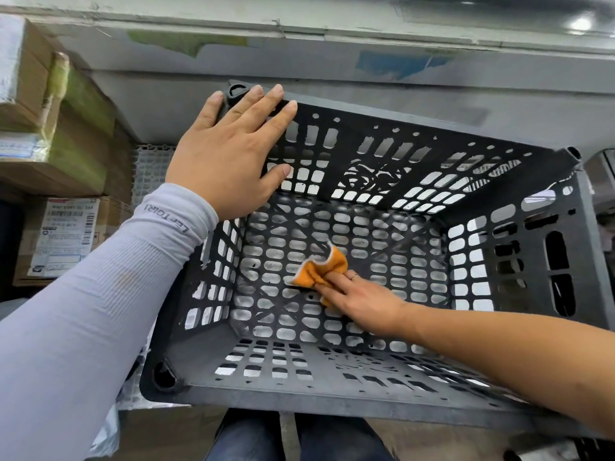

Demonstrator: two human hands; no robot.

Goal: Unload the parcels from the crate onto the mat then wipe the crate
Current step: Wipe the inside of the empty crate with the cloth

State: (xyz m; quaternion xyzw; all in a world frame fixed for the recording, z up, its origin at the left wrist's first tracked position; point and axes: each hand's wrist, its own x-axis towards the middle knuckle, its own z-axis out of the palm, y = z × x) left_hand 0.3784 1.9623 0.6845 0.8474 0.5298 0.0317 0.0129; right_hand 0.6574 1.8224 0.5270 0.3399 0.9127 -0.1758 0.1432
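Fingers [336, 282] of the right hand [362, 302] lie nearly straight and pressed down on an orange cloth [321, 269], pinning it flat against the perforated floor of the crate [499, 261] rather than curling round it; the cloth bunches just beyond the fingertips, on their far-left side, so any forward push of that hand carries it toward the far-left part of the floor; the left hand [229, 154] is spread open, fingers straight and draped over the far-left corner of the rim, thumb hanging down the inner face of the far wall, holding the crate steady; the right hand is plainly the nearer one to the cloth, being on it, while the left stays up at the rim, well apart from it; the crate sits tilted a little toward the viewer, its long axis running left to right, and its inside holds no parcel, so the unloading looks done and the wiping is the step in hand; the floor near the cloth's left and the near wall seem the stretches still to cover, though that is a judgement only; by count: one crate, one cloth, two hands; at the far left stand stacked cardboard boxes [56, 247], at least three showing, one with a printed label facing out; a strip of white grid mat [151, 171] shows between them and the crate.
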